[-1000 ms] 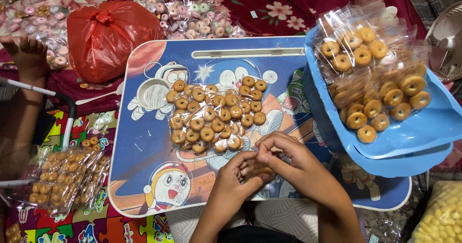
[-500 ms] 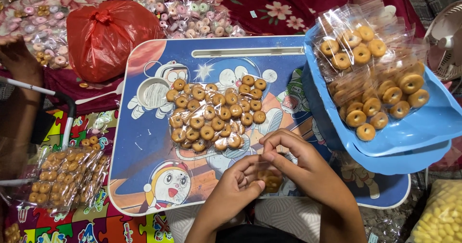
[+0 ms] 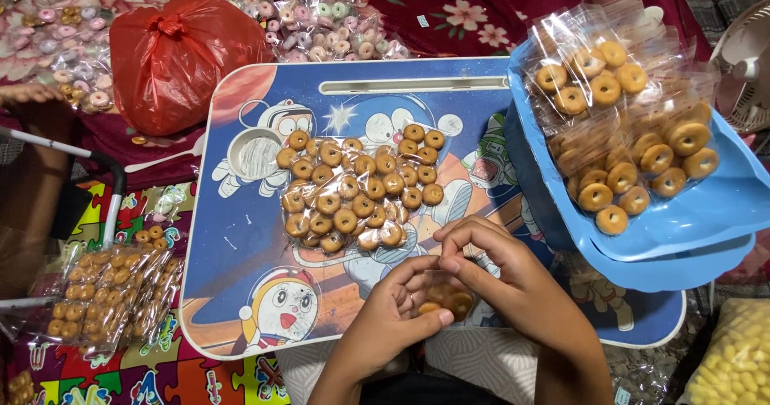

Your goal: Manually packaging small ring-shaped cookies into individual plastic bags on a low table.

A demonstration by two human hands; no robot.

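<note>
Bagging cookies: left hand point(image 3: 397, 313) and right hand point(image 3: 505, 281) pinch small bag point(image 3: 447, 297); next needs another from pile point(image 3: 361, 188) on tabletop point(image 3: 241, 277).

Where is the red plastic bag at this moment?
In the head view, the red plastic bag lies at the upper left, just beyond the far left corner of the blue cartoon lap table, with packets of pastel ring sweets to its right.

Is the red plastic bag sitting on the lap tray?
No, the red plastic bag lies on the floral cloth, off the lap tray's upper-left corner.
</note>
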